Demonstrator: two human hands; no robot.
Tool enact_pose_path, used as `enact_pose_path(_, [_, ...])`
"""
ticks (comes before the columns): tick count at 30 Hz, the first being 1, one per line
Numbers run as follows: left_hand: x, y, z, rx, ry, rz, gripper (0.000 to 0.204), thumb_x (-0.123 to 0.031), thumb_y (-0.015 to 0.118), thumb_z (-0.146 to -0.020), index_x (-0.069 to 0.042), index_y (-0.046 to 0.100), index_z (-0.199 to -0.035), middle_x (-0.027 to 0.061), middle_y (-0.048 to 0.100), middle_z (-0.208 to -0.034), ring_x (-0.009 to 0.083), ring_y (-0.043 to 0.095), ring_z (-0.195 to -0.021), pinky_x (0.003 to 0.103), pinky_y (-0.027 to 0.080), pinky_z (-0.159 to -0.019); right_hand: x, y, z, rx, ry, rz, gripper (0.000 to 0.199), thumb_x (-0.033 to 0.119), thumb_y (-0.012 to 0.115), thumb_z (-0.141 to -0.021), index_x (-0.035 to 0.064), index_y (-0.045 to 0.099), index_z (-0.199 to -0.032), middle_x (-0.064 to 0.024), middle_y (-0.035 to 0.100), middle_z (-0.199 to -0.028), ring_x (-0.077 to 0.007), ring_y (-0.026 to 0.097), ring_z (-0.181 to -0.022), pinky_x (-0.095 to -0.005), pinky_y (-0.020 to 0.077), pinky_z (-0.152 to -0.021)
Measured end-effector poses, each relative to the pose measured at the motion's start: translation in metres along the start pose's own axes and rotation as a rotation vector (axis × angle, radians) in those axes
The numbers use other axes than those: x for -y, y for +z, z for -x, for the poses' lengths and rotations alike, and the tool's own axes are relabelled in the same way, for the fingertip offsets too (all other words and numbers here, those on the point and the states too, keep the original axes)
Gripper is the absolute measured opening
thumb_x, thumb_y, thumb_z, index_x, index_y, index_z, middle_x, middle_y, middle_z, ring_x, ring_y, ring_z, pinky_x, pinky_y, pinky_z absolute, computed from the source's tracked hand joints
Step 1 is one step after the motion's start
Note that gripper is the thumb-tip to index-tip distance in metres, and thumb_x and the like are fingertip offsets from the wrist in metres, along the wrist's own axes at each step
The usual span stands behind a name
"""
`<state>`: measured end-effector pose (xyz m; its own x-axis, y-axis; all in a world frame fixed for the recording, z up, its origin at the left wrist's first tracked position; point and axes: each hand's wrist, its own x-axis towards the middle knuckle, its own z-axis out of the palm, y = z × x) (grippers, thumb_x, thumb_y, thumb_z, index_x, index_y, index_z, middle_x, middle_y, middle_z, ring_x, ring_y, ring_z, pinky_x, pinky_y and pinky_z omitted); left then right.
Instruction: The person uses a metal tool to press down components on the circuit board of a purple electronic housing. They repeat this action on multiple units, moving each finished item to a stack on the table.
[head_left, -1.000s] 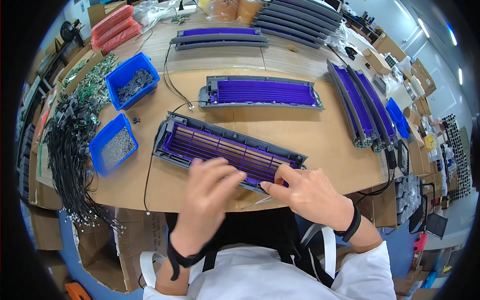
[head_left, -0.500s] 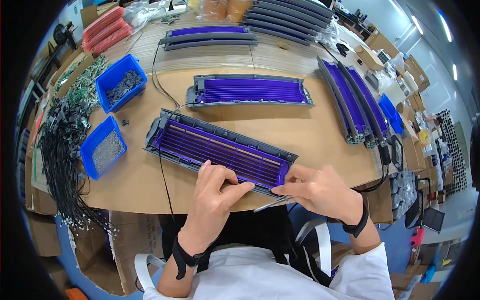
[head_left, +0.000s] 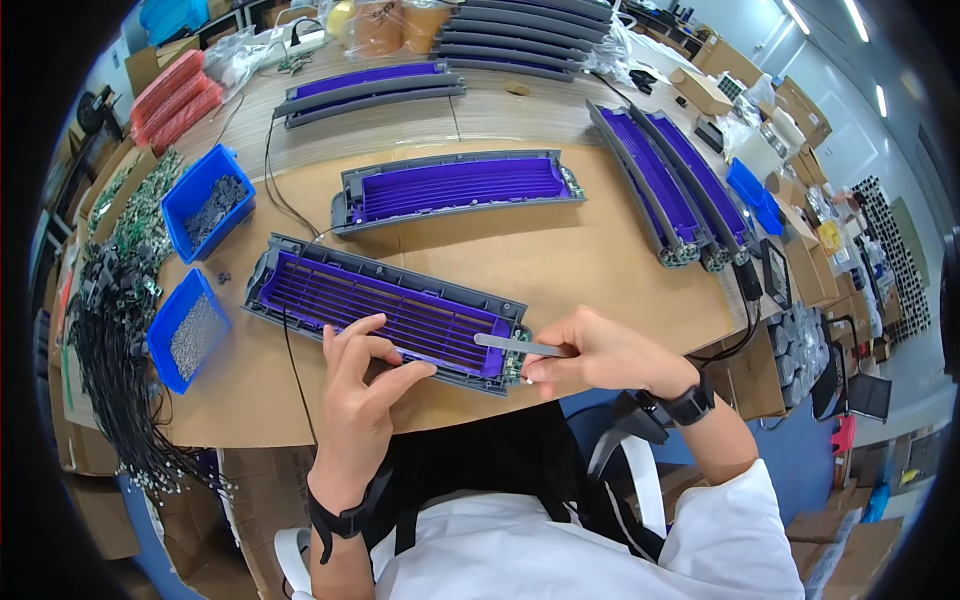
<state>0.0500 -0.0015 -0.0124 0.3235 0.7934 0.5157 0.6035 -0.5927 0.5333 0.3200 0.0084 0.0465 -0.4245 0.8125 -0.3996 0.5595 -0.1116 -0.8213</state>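
Cardboard sheeting covers your bench [head_left: 600, 260], and on its near edge lies the long grey frame with purple slats [head_left: 385, 312], running slantwise from upper left to lower right. Your left hand [head_left: 365, 385] rests on the frame's near rail, fingers loosely curled and partly open, the fingertips [head_left: 372, 322] touching the purple slats; it grips nothing. Your right hand [head_left: 600, 355] is closed around a thin grey flat tool [head_left: 520, 346], pinched between thumb and fingers, with the tip laid over the frame's right end, just beside a small green circuit board [head_left: 520, 360] at that corner. A black cable [head_left: 290, 350] crosses the frame's left part and runs off the bench edge. Behind it lies a second purple frame [head_left: 455, 188], well apart. To your left stand two blue bins [head_left: 190, 325] of small metal parts, with bundled black wires [head_left: 110, 360] beyond them. More frames [head_left: 670, 190] stand stacked on edge at your right.
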Motion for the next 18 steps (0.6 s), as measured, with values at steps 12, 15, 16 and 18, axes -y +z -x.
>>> enact_pose_path(12, [-0.016, 0.011, 0.001, -0.001, 0.026, 0.029, 0.029, -0.009, 0.077, -0.072, -0.020, 0.075, -0.098, 0.0066, 0.059, -0.106, 0.0354, 0.052, -0.123, 0.064, 0.022, -0.109, -0.012, 0.012, -0.004, 0.012, -0.038, -0.160, 0.011, 0.004, 0.069, -0.086, -0.0044, 0.064, -0.092, -0.0094, 0.069, -0.081, -0.0123, 0.061, -0.071, -0.0308, 0.0473, -0.065])
enact_pose_path(15, [-0.027, 0.023, 0.004, 0.018, 0.044, -0.001, 0.025, -0.023, 0.082, -0.071, -0.020, 0.076, -0.095, 0.0045, 0.062, -0.112, 0.0317, 0.051, -0.126, 0.069, 0.011, -0.110, -0.012, 0.018, -0.005, -0.146, -0.194, 0.063, 0.014, 0.001, 0.068, -0.083, -0.0025, 0.064, -0.096, -0.0124, 0.066, -0.083, -0.0199, 0.061, -0.070, -0.0355, 0.0465, -0.064])
enact_pose_path(16, [-0.031, 0.026, 0.005, 0.013, 0.042, -0.022, 0.023, -0.025, 0.082, -0.071, -0.019, 0.076, -0.093, 0.0034, 0.062, -0.112, 0.0305, 0.052, -0.125, 0.070, 0.009, -0.110, -0.012, 0.020, -0.005, -0.210, -0.264, 0.122, 0.015, 0.000, 0.068, -0.082, -0.0013, 0.064, -0.097, -0.0133, 0.064, -0.083, -0.0231, 0.061, -0.070, -0.0371, 0.0462, -0.063])
enact_pose_path(18, [-0.031, 0.035, 0.008, -0.005, 0.032, 0.001, 0.019, -0.028, 0.080, -0.075, -0.020, 0.075, -0.091, 0.0015, 0.063, -0.110, 0.0279, 0.054, -0.123, 0.075, 0.004, -0.107, -0.014, 0.020, -0.007, -0.288, -0.355, 0.260, 0.016, -0.001, 0.067, -0.081, 0.0011, 0.065, -0.097, -0.0133, 0.061, -0.085, -0.0293, 0.061, -0.073, -0.0386, 0.0464, -0.063])
